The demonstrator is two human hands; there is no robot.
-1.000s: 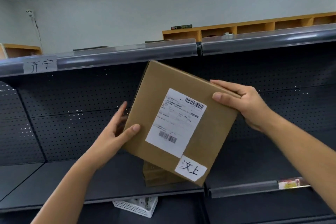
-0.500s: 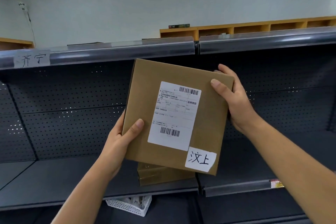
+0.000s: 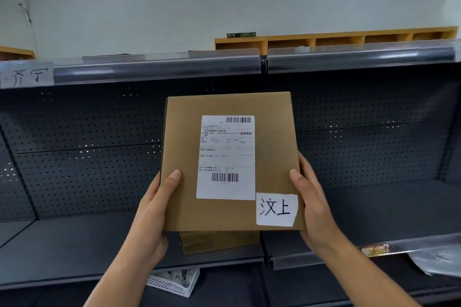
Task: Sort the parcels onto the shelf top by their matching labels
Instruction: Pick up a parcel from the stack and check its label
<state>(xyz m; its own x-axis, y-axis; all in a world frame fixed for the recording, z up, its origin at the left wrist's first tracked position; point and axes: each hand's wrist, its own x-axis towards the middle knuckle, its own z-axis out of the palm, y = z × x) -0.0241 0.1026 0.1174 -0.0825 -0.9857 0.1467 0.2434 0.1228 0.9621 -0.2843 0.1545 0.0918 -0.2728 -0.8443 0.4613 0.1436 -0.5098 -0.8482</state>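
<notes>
I hold a flat brown cardboard parcel (image 3: pixel 184 157) upright in front of the dark shelf unit. It bears a white shipping label and a handwritten tag reading 汶上 (image 3: pixel 276 209) at its lower right corner. My left hand (image 3: pixel 152 209) grips its lower left edge, thumb on the front. My right hand (image 3: pixel 314 203) grips the lower right edge the same way. Above, the shelf top's front rail (image 3: pixel 159 70) carries a paper label 齐宁 (image 3: pixel 27 75) at the far left.
A second brown parcel (image 3: pixel 219 242) lies on the middle shelf (image 3: pixel 62 244) just below the one I hold. A white mesh basket (image 3: pixel 174 280) sits on the shelf underneath. Wooden cubbies (image 3: pixel 336 38) line the far wall. A plastic-wrapped item (image 3: pixel 439 262) lies at lower right.
The parcel has turned from tilted to square and upright. My right hand slid from its top right corner down to the lower right edge; my left hand stays on the lower left edge.
</notes>
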